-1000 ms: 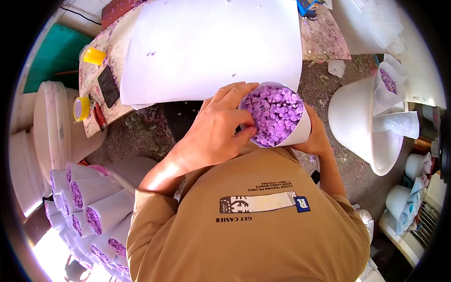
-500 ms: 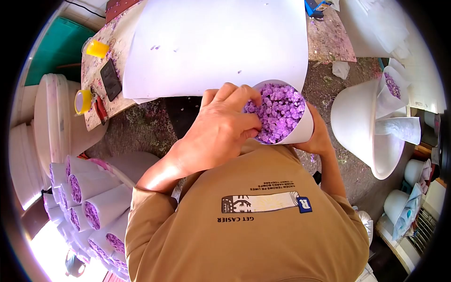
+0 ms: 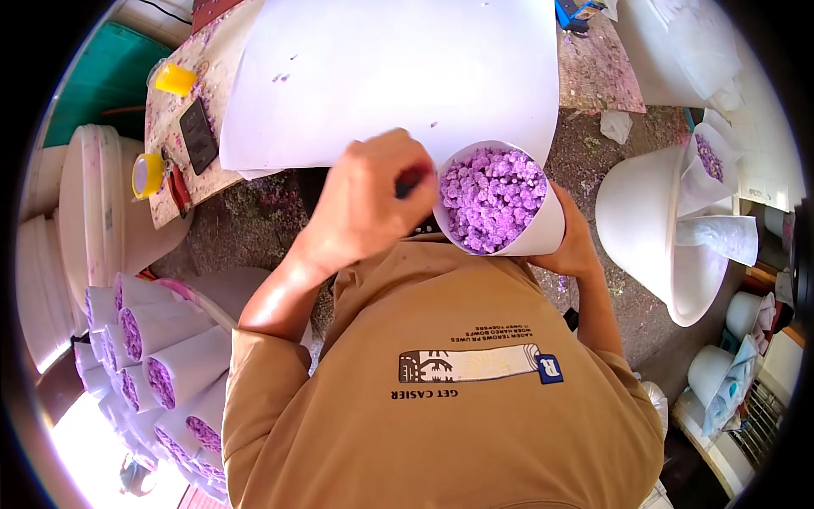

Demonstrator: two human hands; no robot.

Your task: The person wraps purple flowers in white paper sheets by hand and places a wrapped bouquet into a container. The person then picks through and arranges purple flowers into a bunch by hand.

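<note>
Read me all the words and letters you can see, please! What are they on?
"GET CASIER": upside down on the brown shirt.
"R", it looks like, but a bit blurred: on the shirt's blue patch.
Small lines of print higher on the shirt: too blurred to read.
Tiny marks on the white panel at far right: too small to read.

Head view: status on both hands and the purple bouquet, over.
Right hand holding paper-wrapped bouquet. Left hand curled beside it, contents unclear. Blooms face the camera, nothing covering them.
</note>
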